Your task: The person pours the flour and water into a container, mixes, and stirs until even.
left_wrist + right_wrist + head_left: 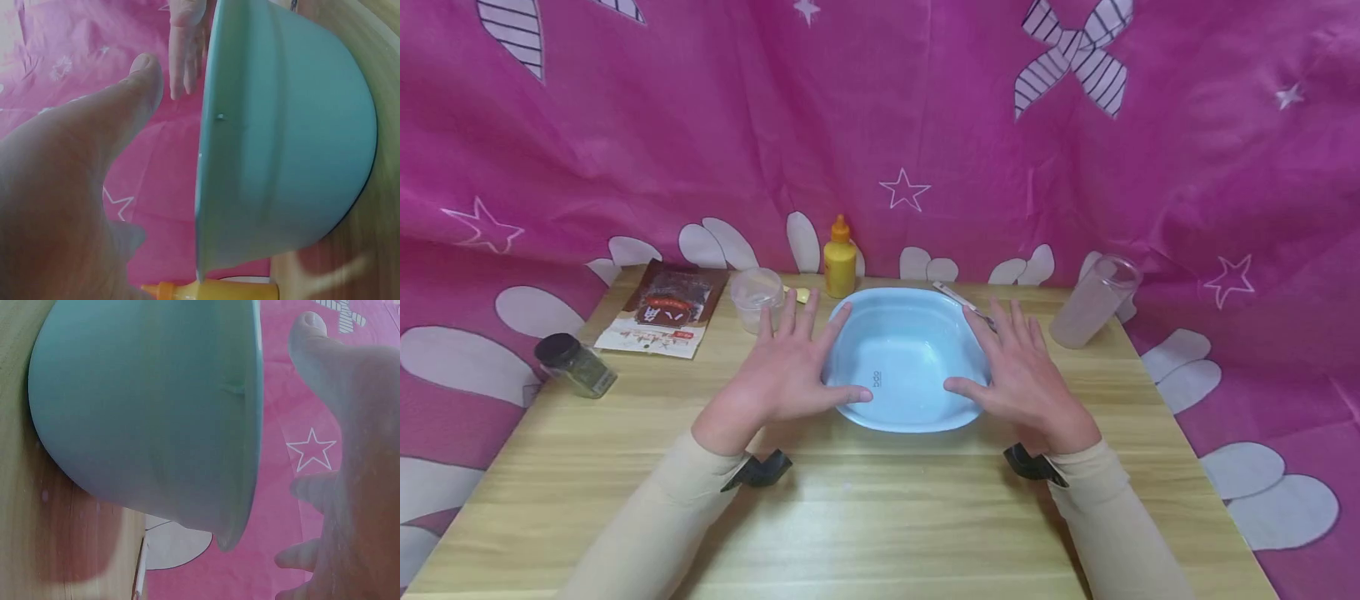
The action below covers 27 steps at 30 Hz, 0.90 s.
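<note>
A light blue plastic basin (pixel 917 362) sits on the wooden table, with small dark lettering inside. My left hand (pixel 786 367) is spread over its left side, thumb reaching across the near left rim. Over the right side my right hand (pixel 1018 367) is likewise spread, its thumb pointing inward. In the left wrist view, a gap shows between the left thumb (pixel 147 78) and the basin's rim (pixel 203 162). The right wrist view also shows the right hand (pixel 369 450) apart from the rim, fingers extended. Neither hand holds anything.
Behind the basin stand a yellow squeeze bottle (pixel 840 265), a clear plastic cup (pixel 756 298) and a yellow-ended utensil (pixel 802 295). A light handle (pixel 951 292) lies behind it. A brown packet (pixel 662 308) and spice jar (pixel 576 365) are left; a tall frosted container (pixel 1092 304) is right.
</note>
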{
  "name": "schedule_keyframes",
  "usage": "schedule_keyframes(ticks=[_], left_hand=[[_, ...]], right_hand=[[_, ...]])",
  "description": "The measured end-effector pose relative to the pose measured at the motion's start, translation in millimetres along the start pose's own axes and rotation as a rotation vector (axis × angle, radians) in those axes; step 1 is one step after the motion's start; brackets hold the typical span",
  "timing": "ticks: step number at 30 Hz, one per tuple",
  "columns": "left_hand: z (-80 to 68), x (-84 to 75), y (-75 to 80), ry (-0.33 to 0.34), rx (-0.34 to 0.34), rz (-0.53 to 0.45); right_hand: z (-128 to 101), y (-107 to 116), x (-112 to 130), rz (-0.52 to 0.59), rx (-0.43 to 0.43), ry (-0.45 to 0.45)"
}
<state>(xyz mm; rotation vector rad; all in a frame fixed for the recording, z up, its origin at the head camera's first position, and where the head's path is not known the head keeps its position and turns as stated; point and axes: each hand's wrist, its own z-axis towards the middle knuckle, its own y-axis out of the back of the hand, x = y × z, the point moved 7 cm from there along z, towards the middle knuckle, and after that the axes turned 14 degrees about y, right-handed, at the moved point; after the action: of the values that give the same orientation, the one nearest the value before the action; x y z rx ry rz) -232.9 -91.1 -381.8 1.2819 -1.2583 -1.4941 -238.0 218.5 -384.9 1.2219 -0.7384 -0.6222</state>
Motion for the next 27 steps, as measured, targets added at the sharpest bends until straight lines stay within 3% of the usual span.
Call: schedule_keyframes(ticks=[18, 27], left_hand=[[1.1, 1.4, -2.1, -0.008, -0.015, -0.009], [4.1, 4.5, -6.1, 0.003, 0.008, 0.000]], right_hand=[[-0.1, -6.3, -0.1, 0.011, 0.023, 0.012], [0.6, -6.9, -4.0, 0.073, 0.051, 0.023]])
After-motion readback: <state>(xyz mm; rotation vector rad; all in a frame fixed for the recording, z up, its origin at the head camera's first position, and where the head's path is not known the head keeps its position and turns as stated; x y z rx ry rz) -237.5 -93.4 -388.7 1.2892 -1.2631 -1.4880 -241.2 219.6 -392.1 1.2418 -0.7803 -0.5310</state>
